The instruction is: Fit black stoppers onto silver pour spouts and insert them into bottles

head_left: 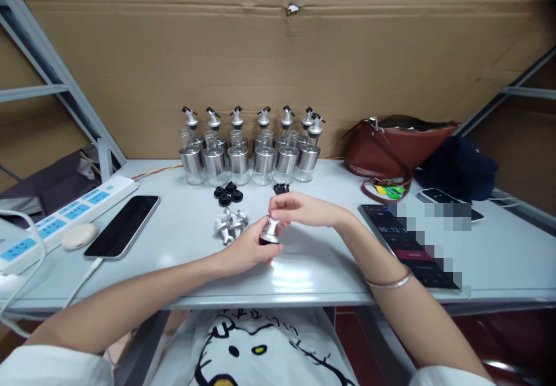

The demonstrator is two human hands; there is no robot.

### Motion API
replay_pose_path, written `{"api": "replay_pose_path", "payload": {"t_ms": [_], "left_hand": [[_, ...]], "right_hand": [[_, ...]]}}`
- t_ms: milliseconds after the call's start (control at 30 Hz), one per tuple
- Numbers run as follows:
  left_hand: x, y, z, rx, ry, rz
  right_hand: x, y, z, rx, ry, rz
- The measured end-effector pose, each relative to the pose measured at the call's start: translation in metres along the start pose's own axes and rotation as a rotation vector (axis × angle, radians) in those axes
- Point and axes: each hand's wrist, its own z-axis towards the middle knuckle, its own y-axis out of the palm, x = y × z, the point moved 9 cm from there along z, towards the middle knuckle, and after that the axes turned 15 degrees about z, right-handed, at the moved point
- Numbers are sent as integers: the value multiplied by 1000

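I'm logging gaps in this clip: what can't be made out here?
Head view, silver cap: lower part hidden in the left hand; whether the right hand pinches its top is unclear.
Head view, dark screen: partly blurred by a pixel block.
Head view, small black parts: too small to identify.
Head view, bottles: rear ones partly hidden by the front row.
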Motion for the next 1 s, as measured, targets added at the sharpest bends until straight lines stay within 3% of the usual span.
{"api": "replay_pose_path", "payload": {"t_ms": [100,267,433,600,800,1000], "left_hand": [[-4,0,-2,-22,-43,29],[1,-3,-4,-100,-62,-111],[9,-26,0,20,-11,-106],[6,-26,-2,-47,10,120],[33,-45,-9,266,273,1059],[72,-41,-32,663,715,1471]], "right_hand": [[-2,13,0,-82,8,42],[-3,13,-8,-129,69,-20],[-4,29,-7,-242,42,27],[2,26,5,-72,11,-60],[-3,14,10,163,-92,-50],[-8,3,7,290,-213,155]]}}
